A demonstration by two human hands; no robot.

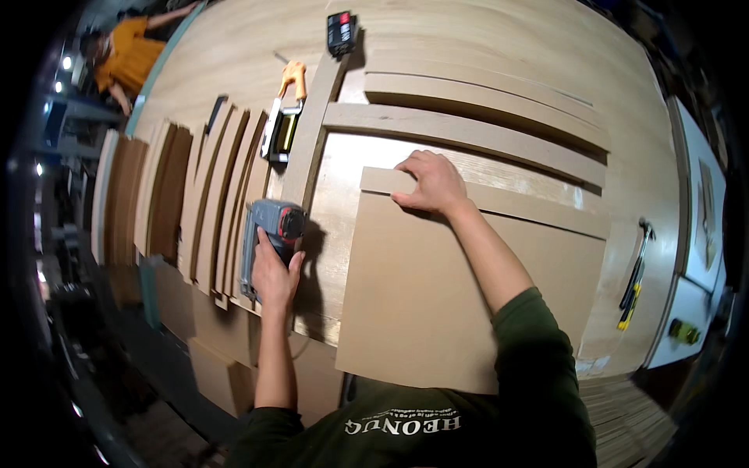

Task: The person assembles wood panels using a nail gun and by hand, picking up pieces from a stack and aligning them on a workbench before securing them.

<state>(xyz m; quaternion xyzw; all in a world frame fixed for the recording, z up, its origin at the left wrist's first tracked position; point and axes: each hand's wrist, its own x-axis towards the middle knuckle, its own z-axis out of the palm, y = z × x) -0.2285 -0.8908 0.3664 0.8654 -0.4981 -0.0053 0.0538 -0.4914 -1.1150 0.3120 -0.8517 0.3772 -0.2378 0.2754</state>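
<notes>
My left hand [273, 273] is wrapped round the handle of a grey and black nail gun [275, 218], which sits over the stacked panels left of a wooden rail. In front of me lies a large beige board [437, 296], partly under my right arm. Along its far edge runs a narrow board strip [538, 214], a dark gap between the two. My right hand [433, 183] grips this strip near its left end, fingers curled over the far side and thumb on the near side.
Farther off lie long boards [484, 97] and a crosswise rail [460, 129]. Stacked panels [214, 195] stand left, beside an orange-handled tool [292, 82]. A black and red block [341, 35] rests on the rail's far end. At right are a hammer [641, 249] and a yellow-black cutter [629, 306]. A person in orange [131, 54] is far left.
</notes>
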